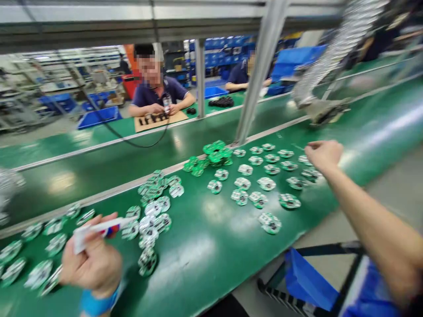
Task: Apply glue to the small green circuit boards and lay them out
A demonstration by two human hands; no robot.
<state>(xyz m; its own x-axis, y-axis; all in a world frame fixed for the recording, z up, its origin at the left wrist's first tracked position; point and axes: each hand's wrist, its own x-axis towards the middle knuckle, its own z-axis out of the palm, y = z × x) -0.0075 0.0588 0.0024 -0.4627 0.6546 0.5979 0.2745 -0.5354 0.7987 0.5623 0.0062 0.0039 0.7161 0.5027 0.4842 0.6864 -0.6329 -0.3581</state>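
Observation:
My left hand (94,259), with a blue band at the wrist, is closed around a white squeeze tube (110,226) with a red and blue label. The tube points right, over a cluster of round green-and-white circuit boards (148,231). At the far right, my right hand (325,154) is stretched out over the bench with its fingers pinched together. A thin pale line shows by the fingertips, too faint to name. Just under and beside this hand lie more circuit boards (295,182), spread in loose rows. Other circuit boards (39,274) lie around my left hand.
A pile of green boards (217,152) sits against the rail of the green bench (198,268). A metal post (261,70) and a silver duct (343,44) stand beyond. Across the line, a co-worker (158,94) handles small black parts. Blue bins (307,277) are below the front edge.

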